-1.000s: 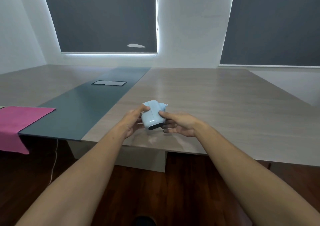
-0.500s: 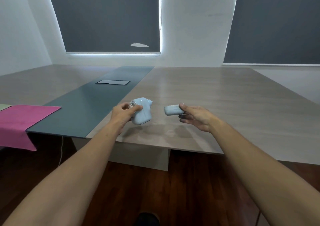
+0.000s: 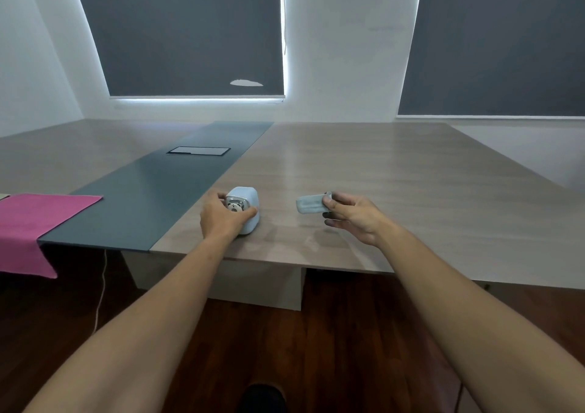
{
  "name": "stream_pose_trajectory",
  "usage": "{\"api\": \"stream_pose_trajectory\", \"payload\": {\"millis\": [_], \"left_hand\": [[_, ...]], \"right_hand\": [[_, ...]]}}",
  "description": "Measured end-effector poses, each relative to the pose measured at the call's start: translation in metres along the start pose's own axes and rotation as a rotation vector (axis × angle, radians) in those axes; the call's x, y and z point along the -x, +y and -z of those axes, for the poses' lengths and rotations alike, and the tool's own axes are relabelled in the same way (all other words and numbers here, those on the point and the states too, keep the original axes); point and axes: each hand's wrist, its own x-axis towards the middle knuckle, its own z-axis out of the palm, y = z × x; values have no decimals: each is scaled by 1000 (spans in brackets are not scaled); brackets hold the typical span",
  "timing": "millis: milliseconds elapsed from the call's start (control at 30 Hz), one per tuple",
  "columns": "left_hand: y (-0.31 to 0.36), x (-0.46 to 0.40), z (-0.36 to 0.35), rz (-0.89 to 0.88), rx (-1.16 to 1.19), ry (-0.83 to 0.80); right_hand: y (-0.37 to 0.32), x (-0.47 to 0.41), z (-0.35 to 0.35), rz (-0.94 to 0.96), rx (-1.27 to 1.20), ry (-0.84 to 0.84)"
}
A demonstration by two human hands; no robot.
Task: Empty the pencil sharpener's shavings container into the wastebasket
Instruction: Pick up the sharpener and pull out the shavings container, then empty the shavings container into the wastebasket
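Note:
A pale blue pencil sharpener (image 3: 248, 206) with a small panda picture on its front rests on the wooden table (image 3: 395, 184) near the front edge. My left hand (image 3: 221, 218) is wrapped around it from the near side. To the right, my right hand (image 3: 354, 215) pinches a grey shavings container (image 3: 308, 204) by its right end and holds it just above the table, separate from the sharpener. No wastebasket is in view.
A dark grey strip (image 3: 152, 197) with a rectangular hatch (image 3: 198, 151) runs down the table's left part. A pink cloth (image 3: 28, 222) hangs over the edge at far left. A white cable (image 3: 102, 289) drops to the dark wooden floor.
The shavings container came out of the sharpener in my right hand and moved right. My left hand carried the sharpener left and set it down on the table.

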Motion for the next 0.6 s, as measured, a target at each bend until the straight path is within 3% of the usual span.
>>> {"api": "stream_pose_trajectory", "payload": {"millis": [167,433,600], "left_hand": [[5,7,6,3,-83,-42],[69,41,-2,-242,-157,56],[119,78,-35,-339,-68,-121]], "right_hand": [[-4,15,8,28,2,3],[-29,71,38,95,31,62],[-50,126,84,144,60,164]]}}
